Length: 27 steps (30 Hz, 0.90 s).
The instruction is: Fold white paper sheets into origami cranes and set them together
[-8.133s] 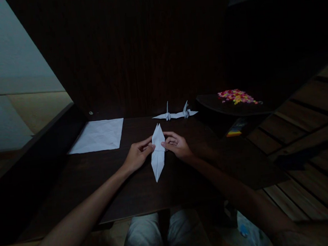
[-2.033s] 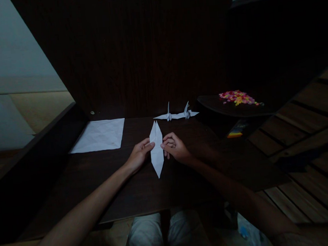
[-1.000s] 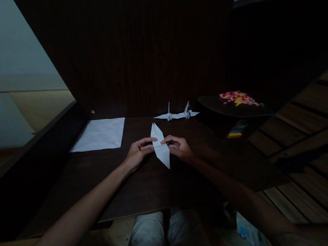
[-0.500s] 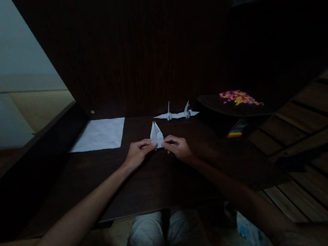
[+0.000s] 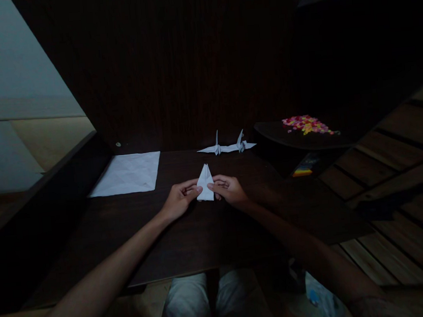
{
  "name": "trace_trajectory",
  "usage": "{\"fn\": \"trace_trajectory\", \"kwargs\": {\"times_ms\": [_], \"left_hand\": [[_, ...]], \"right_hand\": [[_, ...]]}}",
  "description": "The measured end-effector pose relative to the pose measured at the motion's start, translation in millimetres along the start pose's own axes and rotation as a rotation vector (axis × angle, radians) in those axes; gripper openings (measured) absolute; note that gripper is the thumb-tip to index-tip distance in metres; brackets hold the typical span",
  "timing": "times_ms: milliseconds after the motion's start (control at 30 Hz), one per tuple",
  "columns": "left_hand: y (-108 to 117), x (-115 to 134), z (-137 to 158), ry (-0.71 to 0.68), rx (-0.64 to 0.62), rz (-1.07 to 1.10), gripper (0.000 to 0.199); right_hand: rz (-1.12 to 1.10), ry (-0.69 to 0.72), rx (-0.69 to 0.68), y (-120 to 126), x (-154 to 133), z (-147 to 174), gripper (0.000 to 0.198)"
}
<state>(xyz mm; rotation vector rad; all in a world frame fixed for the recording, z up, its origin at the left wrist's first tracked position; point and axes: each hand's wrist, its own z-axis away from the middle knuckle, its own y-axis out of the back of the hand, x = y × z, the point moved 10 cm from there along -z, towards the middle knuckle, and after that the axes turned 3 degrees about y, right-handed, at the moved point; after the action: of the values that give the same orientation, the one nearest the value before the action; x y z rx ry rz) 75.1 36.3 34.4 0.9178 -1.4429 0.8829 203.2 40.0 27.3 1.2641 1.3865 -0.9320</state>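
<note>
A small piece of folded white paper point(image 5: 205, 184) stands between my hands, narrow at its top and broader below. My left hand point(image 5: 178, 198) pinches its left edge, thumb in front and fingers behind. On the right edge, my right hand point(image 5: 231, 188) grips it the same way, its thumb lying across the front. Both hands are closed on the paper just above the dark wooden desk point(image 5: 167, 241). Beyond them, two white origami cranes point(image 5: 227, 148) rest side by side near the back panel.
A creased white paper sheet point(image 5: 129, 174) lies flat at the left, near the desk's raised side board point(image 5: 51, 192). To the right, a low curved shelf point(image 5: 268, 133) bears a heap of small pink, red and yellow pieces point(image 5: 309, 125).
The folded paper has come slightly lower and nearer to me, and its tip now leans to the right with its points closer together. Both hands keep hold of it.
</note>
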Motion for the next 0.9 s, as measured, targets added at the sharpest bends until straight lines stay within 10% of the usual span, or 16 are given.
{"fn": "trace_trajectory", "kwargs": {"times_ms": [467, 900], "left_hand": [[-3, 2, 0, 0.003, -0.043, -0.247, 0.048], [-19, -4, 6, 0.057, -0.161, -0.019, 0.062]], "right_hand": [[0.052, -0.061, -0.112, -10, 3, -1, 0.044], [-0.047, -0.081, -0.044, -3, 9, -3, 0.035]]}}
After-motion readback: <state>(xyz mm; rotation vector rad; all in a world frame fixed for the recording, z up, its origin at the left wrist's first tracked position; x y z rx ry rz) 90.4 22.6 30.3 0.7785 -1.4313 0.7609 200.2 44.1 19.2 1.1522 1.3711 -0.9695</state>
